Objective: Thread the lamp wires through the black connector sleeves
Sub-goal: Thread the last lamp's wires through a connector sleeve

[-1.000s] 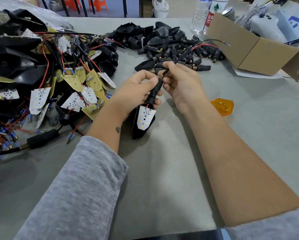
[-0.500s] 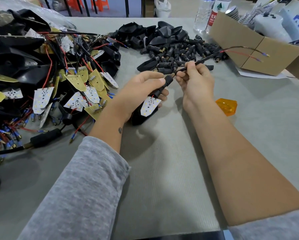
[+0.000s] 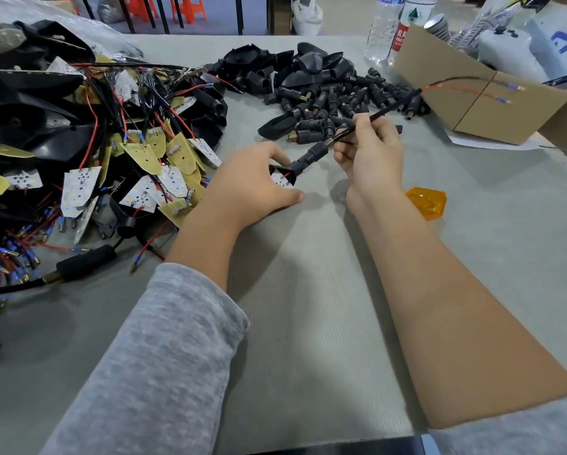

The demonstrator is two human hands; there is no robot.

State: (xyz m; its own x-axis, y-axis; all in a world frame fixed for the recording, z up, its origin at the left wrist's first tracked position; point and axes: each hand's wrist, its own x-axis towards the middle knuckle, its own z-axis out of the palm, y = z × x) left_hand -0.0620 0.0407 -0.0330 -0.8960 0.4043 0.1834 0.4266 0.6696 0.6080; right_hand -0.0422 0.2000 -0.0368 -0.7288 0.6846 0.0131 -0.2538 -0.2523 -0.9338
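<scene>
The left hand (image 3: 252, 185) rests low on the bench (image 3: 308, 323), its fingers (image 3: 272, 152) curled over a small black lamp housing (image 3: 283, 175) so that only the white LED face and a bit of red lead show between thumb and forefinger. From that housing a black connector sleeve (image 3: 311, 154) angles up and away from the left fingertips toward the right hand (image 3: 370, 159), ending in a brass-coloured threaded tip just beside the right fingers (image 3: 364, 126). Those fingers are pinched round the lamp wires (image 3: 384, 110), which leave the sleeve in a black sheath, pass through the grip, and run on beyond the knuckles, up and to the right. Past the sheath the red and black leads (image 3: 466, 90) hang in the air before a cardboard box (image 3: 492, 103), each with a blue-collared terminal at its end. Beyond both sets of fingertips lies a pile of loose black sleeves (image 3: 334, 103). Outside the left wrist spreads a heap of wired LED boards and black housings (image 3: 88, 152). Just outside the right wrist sits an orange lens (image 3: 428, 203) on the bench.
</scene>
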